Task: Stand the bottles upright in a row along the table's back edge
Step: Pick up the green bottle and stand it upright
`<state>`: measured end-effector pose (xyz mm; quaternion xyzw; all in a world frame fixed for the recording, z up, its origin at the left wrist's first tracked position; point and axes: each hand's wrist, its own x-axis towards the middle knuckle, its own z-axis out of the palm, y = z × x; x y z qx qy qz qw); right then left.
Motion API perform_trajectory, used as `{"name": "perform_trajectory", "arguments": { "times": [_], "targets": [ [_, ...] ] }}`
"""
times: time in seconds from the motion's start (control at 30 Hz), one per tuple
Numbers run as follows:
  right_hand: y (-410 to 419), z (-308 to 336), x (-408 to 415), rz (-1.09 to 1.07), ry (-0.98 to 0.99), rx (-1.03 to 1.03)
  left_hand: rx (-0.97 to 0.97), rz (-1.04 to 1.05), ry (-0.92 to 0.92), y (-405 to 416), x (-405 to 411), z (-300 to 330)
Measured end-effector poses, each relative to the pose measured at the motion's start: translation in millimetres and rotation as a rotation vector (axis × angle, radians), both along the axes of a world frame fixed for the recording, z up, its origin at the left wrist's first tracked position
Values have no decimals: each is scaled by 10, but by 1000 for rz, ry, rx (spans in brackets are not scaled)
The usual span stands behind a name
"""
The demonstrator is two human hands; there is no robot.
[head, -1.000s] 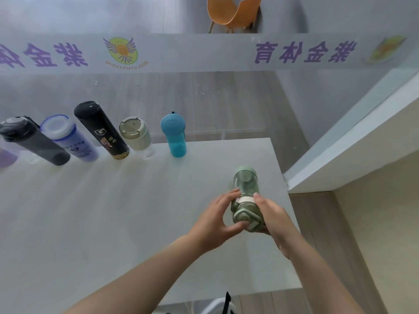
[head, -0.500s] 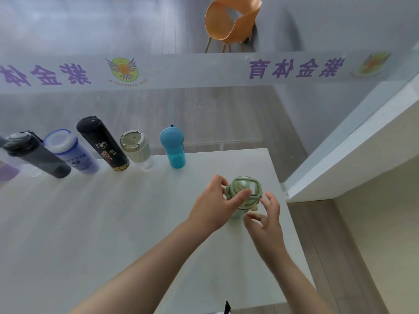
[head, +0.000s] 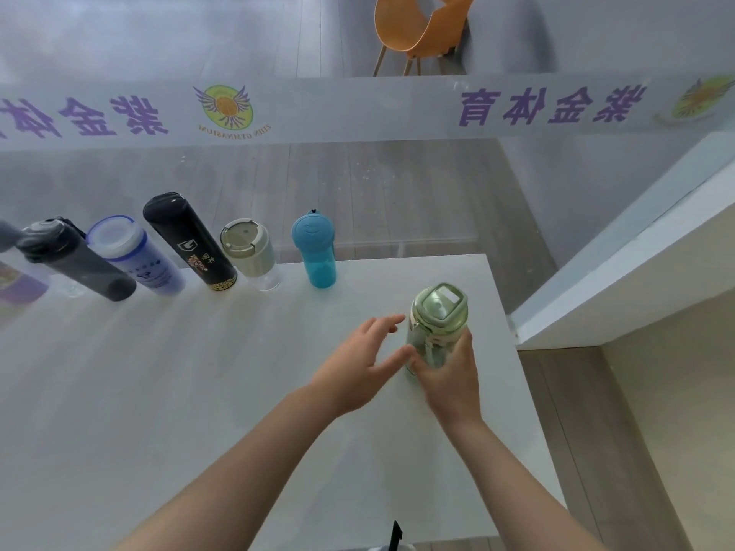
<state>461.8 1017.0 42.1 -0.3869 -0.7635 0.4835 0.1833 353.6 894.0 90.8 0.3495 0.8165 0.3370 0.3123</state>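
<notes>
A person's right hand (head: 451,371) grips the upright translucent green plastic bottle (head: 437,324), its open left hand (head: 358,367) alongside, the row's blue plastic bottle (head: 316,252) ahead and left

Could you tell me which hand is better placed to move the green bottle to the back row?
Right hand: it already grips the green bottle. The left hand is open beside it.

Glass partition band (head: 358,109): mirrored purple Chinese characters, reading 紫金体育 when reversed, twice. Winged emblem (head: 226,107) carries mirrored lettering, illegible. Black bottle (head: 187,240): white logo, small characters, unreadable.
</notes>
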Motion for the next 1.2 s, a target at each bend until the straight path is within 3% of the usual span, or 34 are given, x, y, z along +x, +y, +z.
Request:
{"name": "perform_trajectory", "arguments": {
  "times": [0.17,0.27,0.33,0.87,1.2],
  "targets": [
    [66,-103,-71,-37,30,9,-373,31,245,-589,-341,-565],
    [140,-149,-211,-33,36,10,-701,42,226,-966,-498,-904],
    [198,-151,-362,-19,42,16,-796,81,180,-1148,-540,-1028],
    [754,-95,-1656,39,64,56,-815,78,199,-1263,-549,-1182],
    [828,-115,-1816,37,49,47,-795,97,201,-1273,-557,-1207]
  ]
}}
